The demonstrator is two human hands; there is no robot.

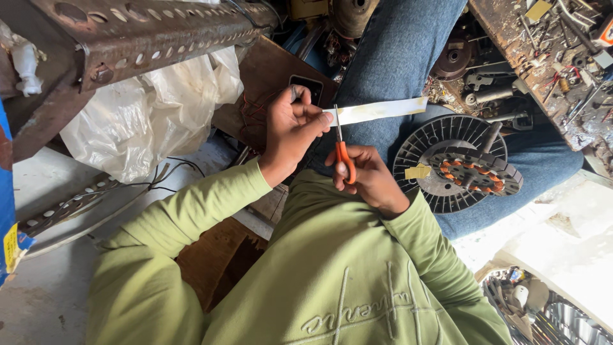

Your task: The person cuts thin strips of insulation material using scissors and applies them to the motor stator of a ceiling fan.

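Pinched between the thumb and fingers of the left hand is one end of a long white paper strip, held out level above the person's lap. That hand is closed firmly on the strip; the rest of the strip reaches away to the right, free in the air, its far end slightly yellowed. The right hand is closed around the orange handles of a small pair of scissors, blades pointing up and meeting the strip just beside the left fingers.

As far as can be judged, the cut is at its very start — the blades touch the lower edge of the strip, and the strip looks whole, with no severed piece hanging from it. How wide the blades stand is too small to tell.

On the person's knee, in blue jeans, rests a round dark fan motor part with copper-coloured windings, and a small yellowish scrap lies on it — possibly an already cut piece. A cluttered workbench of metal parts stands beyond, and a crumpled plastic bag lies to the left.
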